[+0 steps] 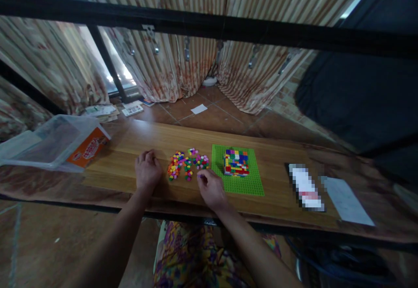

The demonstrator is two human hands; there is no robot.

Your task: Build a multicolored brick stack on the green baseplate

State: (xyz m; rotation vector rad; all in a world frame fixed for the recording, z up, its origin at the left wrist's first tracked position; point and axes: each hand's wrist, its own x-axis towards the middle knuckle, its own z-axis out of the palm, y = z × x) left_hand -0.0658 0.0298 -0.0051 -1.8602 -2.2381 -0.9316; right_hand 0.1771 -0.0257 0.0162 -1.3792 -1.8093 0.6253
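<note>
My left hand [147, 170] rests on the wooden board left of the loose bricks, its fingers curled in; whether anything is inside them is hidden. Small toy building bricks [178, 162] of many colours lie scattered in loose clusters between my hands. At the near right edge of these, my right hand [211, 188] is closed in a pinch, with a tiny purple brick [200, 176] showing at the fingertips. Just right of that hand lies a green studded baseplate [256, 179]. A blocky, multicoloured brick structure [235, 163] stands on it, apart from my fingers.
A clear plastic bin [58, 137] with an orange label sits at the left end. On the right are a pixelated phone-like object [306, 188] and a white paper sheet [348, 201]. A dark metal bar [209, 24] with hanging clips crosses in front of striped curtains [196, 0].
</note>
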